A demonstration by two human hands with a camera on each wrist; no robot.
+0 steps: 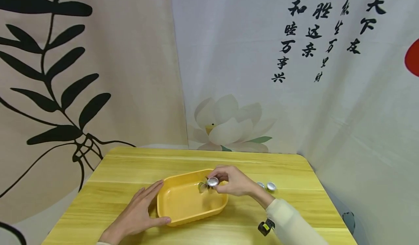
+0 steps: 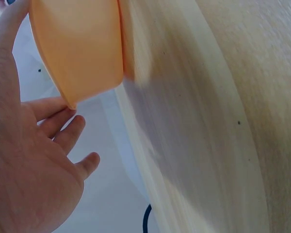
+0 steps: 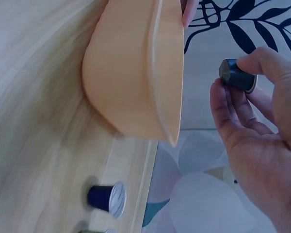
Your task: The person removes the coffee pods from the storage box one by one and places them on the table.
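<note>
Over the right part of the yellow tray [image 1: 183, 205], my right hand [image 1: 234, 181] pinches a dark coffee capsule [image 3: 237, 76] between thumb and fingers. Its silvery lid faces me in the head view. Below and left of it, greenish-gold capsules [image 1: 202, 187] show inside the tray, partly covered by the held one. My left hand [image 1: 139, 210] spans the tray's left end, fingers extended along the rim and thumb at the near corner. In the left wrist view its fingertips [image 2: 72, 110] rest by the tray's corner.
Right of the tray, behind my right forearm, two capsules stand on the wooden table [image 1: 131, 179], lids up: one silver-lidded capsule [image 1: 271, 186] and a partly hidden one [image 1: 260, 184]. A small black device [image 1: 266, 227] sits on my right wrist. Printed curtains [image 1: 235, 67] hang behind the table.
</note>
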